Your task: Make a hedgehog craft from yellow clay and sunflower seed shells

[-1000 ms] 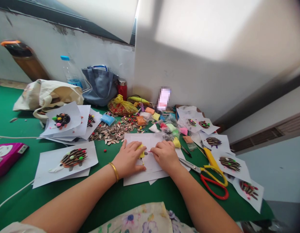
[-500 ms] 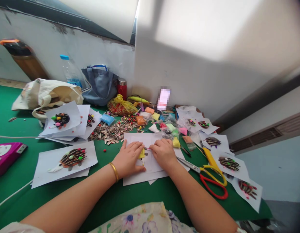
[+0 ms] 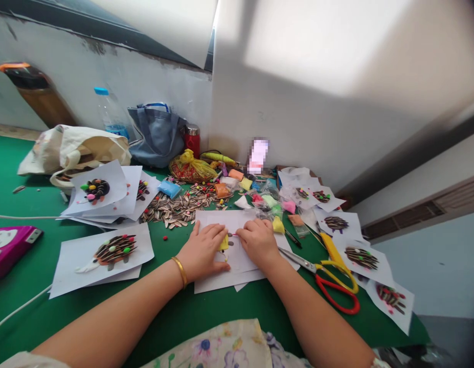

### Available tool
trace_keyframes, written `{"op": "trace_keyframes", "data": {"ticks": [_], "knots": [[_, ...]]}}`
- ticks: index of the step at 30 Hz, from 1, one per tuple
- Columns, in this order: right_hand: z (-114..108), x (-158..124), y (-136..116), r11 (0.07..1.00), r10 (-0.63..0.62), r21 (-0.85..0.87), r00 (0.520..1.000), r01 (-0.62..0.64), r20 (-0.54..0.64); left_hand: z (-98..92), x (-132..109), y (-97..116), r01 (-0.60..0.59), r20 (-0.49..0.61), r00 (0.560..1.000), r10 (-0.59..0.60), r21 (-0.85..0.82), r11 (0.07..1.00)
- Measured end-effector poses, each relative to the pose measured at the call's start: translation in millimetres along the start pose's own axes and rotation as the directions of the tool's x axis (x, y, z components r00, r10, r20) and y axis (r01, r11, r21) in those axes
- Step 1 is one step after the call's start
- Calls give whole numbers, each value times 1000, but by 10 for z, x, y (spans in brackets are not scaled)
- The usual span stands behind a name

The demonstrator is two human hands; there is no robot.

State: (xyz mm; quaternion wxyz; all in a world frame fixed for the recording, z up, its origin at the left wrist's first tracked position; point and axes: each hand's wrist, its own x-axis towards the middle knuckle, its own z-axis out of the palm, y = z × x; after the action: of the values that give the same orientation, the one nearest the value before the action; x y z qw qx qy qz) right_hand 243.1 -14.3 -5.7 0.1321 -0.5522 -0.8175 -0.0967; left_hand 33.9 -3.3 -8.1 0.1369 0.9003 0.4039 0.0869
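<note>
My left hand lies flat on the white paper, fingers stretched out and thumb apart. Beside its fingertips shows a yellow clay shape, partly hidden under them. Close by on the sheet are small grey-brown pieces. My right hand rests on the same paper with its fingers curled. At its thumb and fingertips is a small pink piece, mostly covered. Large scissors with one yellow and one red handle lie beside the right wrist, blades against the paper.
Sunflower seeds are heaped behind the paper. Bags of coloured clay lie further right. Finished hedgehog pictures are on both sides. A yellow cutter, a black pen, a cloth bag and a magenta device are around.
</note>
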Motion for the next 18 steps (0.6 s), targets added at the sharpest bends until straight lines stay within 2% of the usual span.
{"op": "trace_keyframes", "data": {"ticks": [5,11,18], "knots": [[11,6,-17,1000,-14,-6,1000,14,20,6,-3,-7,-4,2,1000,4,3,1000],[-36,13,22,999,31,21,999,-31,-12,10,-5,-10,-3,5,1000,3,-5,1000],[22,19,4,1000,-6,-14,1000,6,18,-5,1,-9,-3,19,1000,3,-7,1000]]}}
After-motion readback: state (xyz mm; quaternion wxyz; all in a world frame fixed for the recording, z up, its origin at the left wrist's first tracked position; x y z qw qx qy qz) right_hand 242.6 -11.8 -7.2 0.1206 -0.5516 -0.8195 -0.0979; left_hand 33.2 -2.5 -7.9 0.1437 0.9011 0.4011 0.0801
